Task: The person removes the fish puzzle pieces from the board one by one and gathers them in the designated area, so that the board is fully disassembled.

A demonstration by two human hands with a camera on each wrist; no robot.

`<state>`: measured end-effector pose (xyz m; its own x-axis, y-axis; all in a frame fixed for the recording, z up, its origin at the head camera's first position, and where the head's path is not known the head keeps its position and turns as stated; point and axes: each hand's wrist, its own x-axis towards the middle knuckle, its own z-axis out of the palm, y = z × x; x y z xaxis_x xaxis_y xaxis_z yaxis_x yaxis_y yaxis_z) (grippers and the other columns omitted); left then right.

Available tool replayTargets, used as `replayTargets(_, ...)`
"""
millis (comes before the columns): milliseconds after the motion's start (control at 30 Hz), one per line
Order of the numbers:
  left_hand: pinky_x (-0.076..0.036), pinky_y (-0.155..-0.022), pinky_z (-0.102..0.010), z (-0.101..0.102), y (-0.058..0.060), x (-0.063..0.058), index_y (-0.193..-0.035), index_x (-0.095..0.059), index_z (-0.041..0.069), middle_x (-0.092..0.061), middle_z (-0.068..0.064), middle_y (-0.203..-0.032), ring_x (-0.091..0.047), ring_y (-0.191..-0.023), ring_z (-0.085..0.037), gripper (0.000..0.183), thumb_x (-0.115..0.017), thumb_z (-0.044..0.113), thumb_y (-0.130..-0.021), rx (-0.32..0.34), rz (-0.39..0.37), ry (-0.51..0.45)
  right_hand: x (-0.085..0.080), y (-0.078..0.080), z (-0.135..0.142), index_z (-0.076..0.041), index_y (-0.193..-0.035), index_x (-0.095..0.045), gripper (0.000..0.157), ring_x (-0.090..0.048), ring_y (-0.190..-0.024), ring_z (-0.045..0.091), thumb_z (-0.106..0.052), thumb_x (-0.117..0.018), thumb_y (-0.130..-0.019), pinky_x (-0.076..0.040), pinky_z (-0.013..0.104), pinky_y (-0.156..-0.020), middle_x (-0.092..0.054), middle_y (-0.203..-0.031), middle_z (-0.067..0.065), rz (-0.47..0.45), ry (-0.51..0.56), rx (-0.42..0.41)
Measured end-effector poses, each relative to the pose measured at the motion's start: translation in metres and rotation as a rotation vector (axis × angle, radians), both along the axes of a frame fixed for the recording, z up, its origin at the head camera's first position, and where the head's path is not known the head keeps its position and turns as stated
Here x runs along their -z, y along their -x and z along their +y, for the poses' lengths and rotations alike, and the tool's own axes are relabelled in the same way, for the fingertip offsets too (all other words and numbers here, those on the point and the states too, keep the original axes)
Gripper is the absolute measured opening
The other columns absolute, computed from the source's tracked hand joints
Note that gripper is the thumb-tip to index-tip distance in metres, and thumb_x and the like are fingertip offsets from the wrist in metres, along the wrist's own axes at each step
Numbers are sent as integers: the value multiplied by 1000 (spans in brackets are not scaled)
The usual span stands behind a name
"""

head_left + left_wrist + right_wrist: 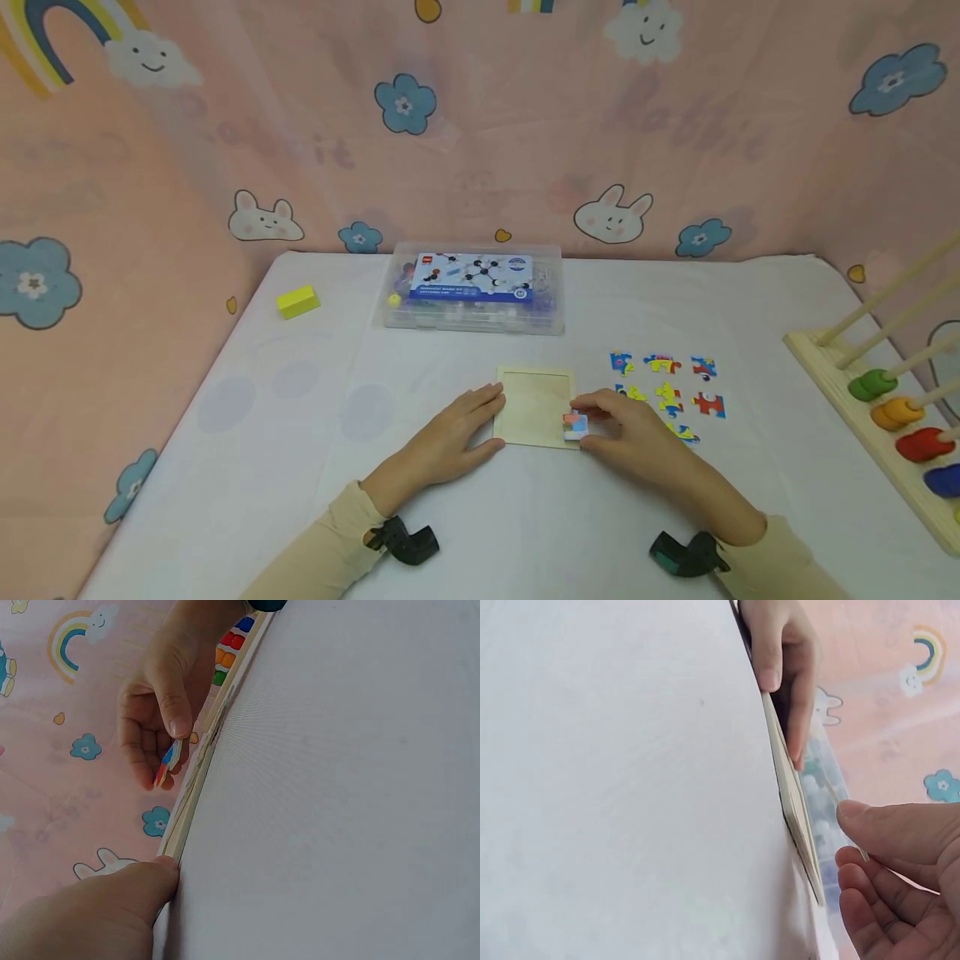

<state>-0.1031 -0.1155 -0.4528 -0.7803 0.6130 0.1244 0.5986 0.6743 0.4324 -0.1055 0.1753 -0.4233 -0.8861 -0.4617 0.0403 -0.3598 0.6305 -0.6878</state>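
Note:
A square wooden puzzle tray [532, 410] with a raised rim lies on the white table. My left hand [461, 429] rests along its left side, fingers straight at the upper corner and thumb by the lower one. Over the tray's right edge, my right hand [626, 429] pinches a small jigsaw piece [575, 427] between thumb and fingers. The left wrist view shows that jigsaw piece [166, 763] tilted, its coloured face partly visible. Right of the tray lie several loose jigsaw pieces [669, 400] in red, yellow and blue, some partly covered by the right hand.
A clear plastic case [472, 318] with a molecular model kit label stands at the back of the table. To its left is a yellow block [298, 302]. At the right edge stands a wooden rack [862, 417] with pegs and coloured beads.

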Motion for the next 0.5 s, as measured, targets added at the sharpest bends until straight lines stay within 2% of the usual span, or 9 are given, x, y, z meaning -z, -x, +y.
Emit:
replayTargets(167, -26, -118, -38, 0, 0, 1, -143, -40, 2, -33, -9, -153, -29, -142, -22, 61, -58, 34, -94, 5, 11, -5, -3, -7, 22, -14, -118, -62, 37, -62, -100, 13, -19, -73, -83, -55, 31, -84, -63, -114, -6, 29, -27, 31)
replayTargets(267, -26, -118, -38, 0, 1, 2, -143, -40, 2, -33, -9, -153, -30, -142, -22, 61, -59, 34, -94, 5, 13, -4, -3, -11, 38, -14, -118, -63, 38, -63, -99, 11, -22, -74, -83, -55, 29, -85, -64, -114, -5, 80, -47, 52)
replayTargets(500, -26, -118, -37, 0, 1, 3, -143, -40, 3, -32, -8, -153, -29, -142, -21, 62, -58, 34, -94, 4, 7, -2, 0, -19, 78, -14, -117, -63, 40, -58, -94, -6, -18, -77, -80, -45, 3, -81, -65, -112, -3, 138, -53, 122)
